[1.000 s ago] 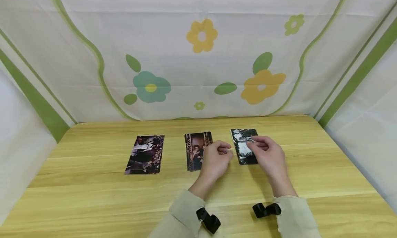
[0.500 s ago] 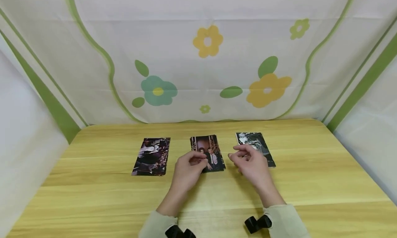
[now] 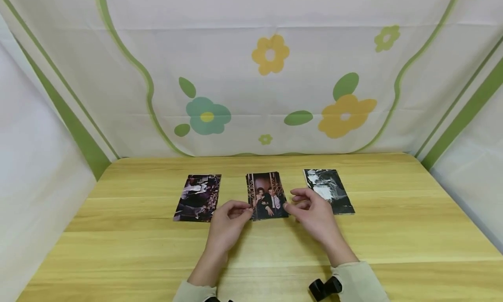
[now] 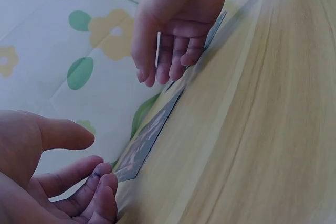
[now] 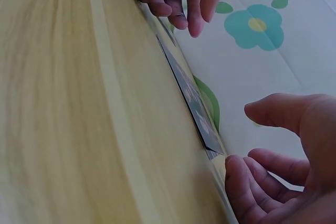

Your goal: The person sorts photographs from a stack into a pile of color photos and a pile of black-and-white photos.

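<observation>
In the head view a middle stack of photo prints (image 3: 269, 195) lies on the wooden table, its top print showing two people in dark clothes. My left hand (image 3: 227, 227) is at the lower left edge of that stack, and my right hand (image 3: 317, 219) is at its lower right edge. Both wrist views show thumb and fingers apart, the fingers loosely bent. Fingertips (image 4: 107, 179) of the left hand touch the near corner of the stack in the left wrist view. From the right wrist, the other fingertips (image 5: 233, 166) are right at the stack's end.
To the left is another photo stack (image 3: 198, 197), partly behind the left hand. A black-and-white photo stack (image 3: 334, 190) lies to the right, partly behind the right hand. A flower-printed cloth (image 3: 251, 88) rises behind the table (image 3: 129, 249).
The left hand has moved left across the middle stack to its left edge. The right hand has left the black-and-white stack and come to the middle stack's right edge. The head view has shifted slightly.
</observation>
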Action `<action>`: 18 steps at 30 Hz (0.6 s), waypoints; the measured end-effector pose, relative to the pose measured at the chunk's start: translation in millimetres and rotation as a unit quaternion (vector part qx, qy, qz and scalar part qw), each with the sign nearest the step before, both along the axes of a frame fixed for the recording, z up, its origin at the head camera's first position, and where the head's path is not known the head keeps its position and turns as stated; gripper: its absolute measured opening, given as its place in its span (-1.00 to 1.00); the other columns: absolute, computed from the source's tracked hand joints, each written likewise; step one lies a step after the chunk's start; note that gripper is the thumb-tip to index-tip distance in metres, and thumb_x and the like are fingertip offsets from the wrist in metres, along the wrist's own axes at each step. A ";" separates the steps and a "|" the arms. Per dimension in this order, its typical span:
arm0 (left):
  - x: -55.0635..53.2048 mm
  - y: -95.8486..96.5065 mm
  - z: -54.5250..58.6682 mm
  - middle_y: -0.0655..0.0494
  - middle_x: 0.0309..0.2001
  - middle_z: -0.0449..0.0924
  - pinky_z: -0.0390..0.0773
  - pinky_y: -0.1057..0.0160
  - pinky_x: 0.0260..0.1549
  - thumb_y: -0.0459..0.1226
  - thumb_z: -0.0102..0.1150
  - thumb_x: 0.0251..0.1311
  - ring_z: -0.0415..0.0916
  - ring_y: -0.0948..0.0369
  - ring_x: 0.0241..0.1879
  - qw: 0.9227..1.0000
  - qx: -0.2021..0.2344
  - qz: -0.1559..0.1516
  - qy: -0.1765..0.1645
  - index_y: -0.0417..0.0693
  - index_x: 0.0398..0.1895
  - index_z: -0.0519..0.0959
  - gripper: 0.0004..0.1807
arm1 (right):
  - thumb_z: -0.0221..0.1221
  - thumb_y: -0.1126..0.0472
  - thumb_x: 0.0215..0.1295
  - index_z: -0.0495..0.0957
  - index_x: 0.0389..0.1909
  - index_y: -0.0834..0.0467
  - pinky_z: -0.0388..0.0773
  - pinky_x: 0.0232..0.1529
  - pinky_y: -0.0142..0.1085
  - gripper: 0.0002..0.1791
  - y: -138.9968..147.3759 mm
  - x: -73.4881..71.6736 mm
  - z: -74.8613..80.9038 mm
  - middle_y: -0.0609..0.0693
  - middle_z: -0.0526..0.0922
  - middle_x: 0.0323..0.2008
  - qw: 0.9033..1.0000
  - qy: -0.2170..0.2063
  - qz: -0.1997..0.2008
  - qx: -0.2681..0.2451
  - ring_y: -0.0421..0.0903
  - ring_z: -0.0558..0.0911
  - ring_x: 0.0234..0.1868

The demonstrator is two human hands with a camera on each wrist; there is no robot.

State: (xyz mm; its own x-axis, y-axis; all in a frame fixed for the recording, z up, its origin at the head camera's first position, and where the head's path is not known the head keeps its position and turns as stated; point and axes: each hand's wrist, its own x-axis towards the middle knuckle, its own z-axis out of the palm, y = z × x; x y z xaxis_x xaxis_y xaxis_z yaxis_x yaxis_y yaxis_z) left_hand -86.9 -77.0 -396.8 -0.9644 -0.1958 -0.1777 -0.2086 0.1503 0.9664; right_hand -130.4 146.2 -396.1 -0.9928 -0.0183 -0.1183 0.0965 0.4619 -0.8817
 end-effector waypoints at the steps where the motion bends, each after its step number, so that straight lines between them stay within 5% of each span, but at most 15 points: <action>1: 0.1 -0.4 -0.6 -0.07 -0.01 0.73 0.63 0.24 -0.03 -0.30 0.42 0.29 0.64 0.13 -0.06 1.000 0.000 0.000 0.000 -0.20 0.03 0.73 -0.72 | 0.47 0.10 0.32 0.60 0.31 0.13 0.63 -0.16 -0.27 -0.43 0.1 -0.6 -0.3 0.13 0.70 0.12 1.000 0.001 -0.001 0.002 -0.11 0.70 -0.24; 11: -1.9 -0.6 -4.2 -0.08 0.00 0.73 0.63 0.21 -0.05 -0.28 0.42 0.30 0.64 0.12 -0.08 1.000 -0.009 0.013 0.003 -0.20 0.06 0.72 -0.69 | 0.47 0.12 0.31 0.63 0.27 0.14 0.64 -0.10 -0.26 -0.46 0.3 -1.4 0.5 0.12 0.71 0.11 1.000 0.011 -0.006 0.012 -0.07 0.70 -0.13; 18: -4.8 6.6 -9.0 -0.12 -0.05 0.68 0.65 0.16 -0.10 -0.33 0.46 0.24 0.61 0.12 -0.15 0.996 -0.086 0.004 0.024 -0.28 0.15 0.65 -0.57 | 0.49 0.14 0.29 0.67 0.22 0.15 0.62 0.03 -0.22 -0.50 -3.1 0.4 -4.8 0.10 0.72 0.06 0.999 0.018 0.001 0.043 -0.05 0.68 -0.03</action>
State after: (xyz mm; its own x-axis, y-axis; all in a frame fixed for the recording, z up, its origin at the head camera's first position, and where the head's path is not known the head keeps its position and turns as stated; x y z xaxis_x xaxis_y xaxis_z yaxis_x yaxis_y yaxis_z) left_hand -91.7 -70.5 -405.9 -0.9692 -0.2274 -0.0943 -0.1644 0.3124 0.9356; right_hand -130.0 143.1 -400.9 -0.9964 -0.0107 -0.0840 0.0652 0.5369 -0.8411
